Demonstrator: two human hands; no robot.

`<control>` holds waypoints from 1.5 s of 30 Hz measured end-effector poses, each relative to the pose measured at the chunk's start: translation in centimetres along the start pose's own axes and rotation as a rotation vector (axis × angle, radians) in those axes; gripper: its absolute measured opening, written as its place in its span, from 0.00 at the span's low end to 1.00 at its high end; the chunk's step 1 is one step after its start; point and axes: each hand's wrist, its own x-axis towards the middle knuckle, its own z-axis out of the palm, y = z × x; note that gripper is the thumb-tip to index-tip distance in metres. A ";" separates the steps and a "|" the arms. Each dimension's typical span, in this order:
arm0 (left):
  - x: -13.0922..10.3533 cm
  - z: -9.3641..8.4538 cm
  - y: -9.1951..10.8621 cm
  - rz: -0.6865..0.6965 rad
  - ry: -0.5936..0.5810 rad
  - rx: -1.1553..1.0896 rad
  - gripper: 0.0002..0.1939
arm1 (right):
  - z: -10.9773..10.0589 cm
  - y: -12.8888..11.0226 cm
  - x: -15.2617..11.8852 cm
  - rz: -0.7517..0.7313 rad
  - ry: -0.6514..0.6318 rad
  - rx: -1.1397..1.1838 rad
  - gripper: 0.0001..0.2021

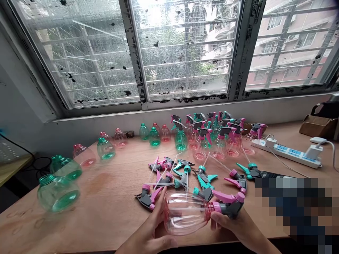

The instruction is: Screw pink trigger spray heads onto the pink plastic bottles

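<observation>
A clear pink spray bottle lies sideways in the air near the table's front edge, its neck to the right. My left hand is wrapped around the base end of it. At the neck, my right hand grips the pink collar of a black-and-pink spray head, which sits on the bottle's mouth. A thin straw runs inside the bottle. Just beyond the hands lie several loose spray heads in pink and teal with straws, such as a teal one and a pink one.
Open green bottles and pink bottles stand along the left and back. Several bottles with spray heads crowd the back right. A white power strip with cables and a brown bag lie to the right, under the window.
</observation>
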 end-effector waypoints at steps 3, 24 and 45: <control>0.1 -0.2 -0.2 -0.014 -0.013 -0.036 0.53 | 0.0 0.0 -0.1 0.008 0.000 -0.032 0.18; 0.1 -0.4 -0.4 -0.012 0.001 0.008 0.49 | -0.4 0.3 0.0 0.005 -0.028 -0.100 0.22; -0.1 -0.3 -0.1 -0.007 0.015 0.074 0.53 | -0.3 -0.2 -0.1 0.013 -0.007 -0.130 0.22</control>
